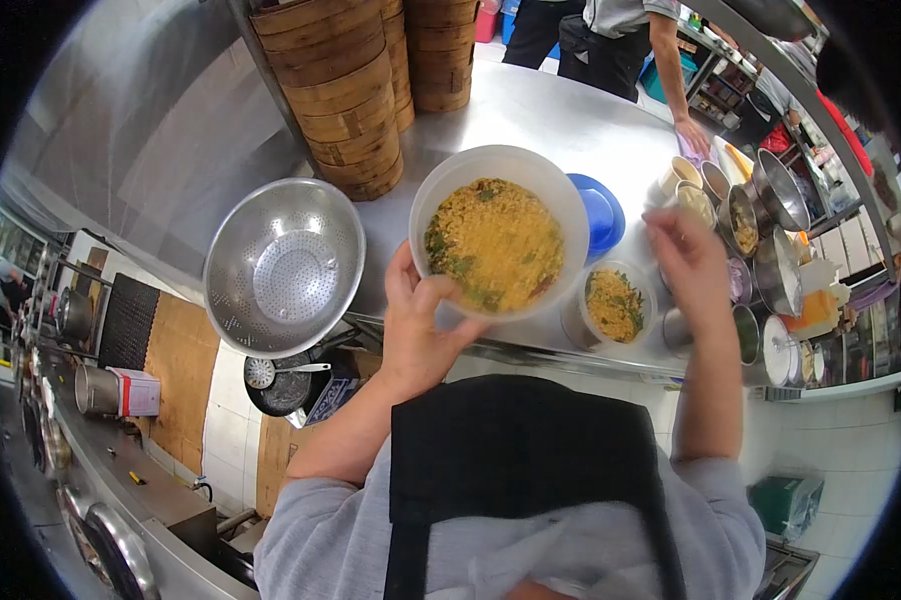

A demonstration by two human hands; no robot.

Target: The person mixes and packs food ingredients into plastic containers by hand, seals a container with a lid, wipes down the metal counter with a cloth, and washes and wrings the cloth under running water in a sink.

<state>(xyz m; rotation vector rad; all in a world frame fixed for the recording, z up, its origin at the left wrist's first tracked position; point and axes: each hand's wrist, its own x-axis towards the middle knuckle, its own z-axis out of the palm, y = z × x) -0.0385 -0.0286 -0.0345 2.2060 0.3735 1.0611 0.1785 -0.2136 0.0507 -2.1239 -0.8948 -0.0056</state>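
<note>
My left hand grips the near left side of a large translucent plastic tub, thumb at the rim, tilting it toward me. Inside lies a yellow, crumbly mixture with green leaves and dark red bits; its surface is partly blurred. To the right of the tub is my right hand, raised, slightly blurred, fingers loosely bent and apart, and I see nothing in it. Below and left of that hand, a smaller clear tub holds a similar yellow mixture with leaves. A blue round lid lies behind, partly hidden by the large tub.
A steel colander sits at the table's left edge. Bamboo steamers are stacked behind it. Several steel bowls and small containers crowd the right side. Across the steel table, another person's hand rests on a cloth.
</note>
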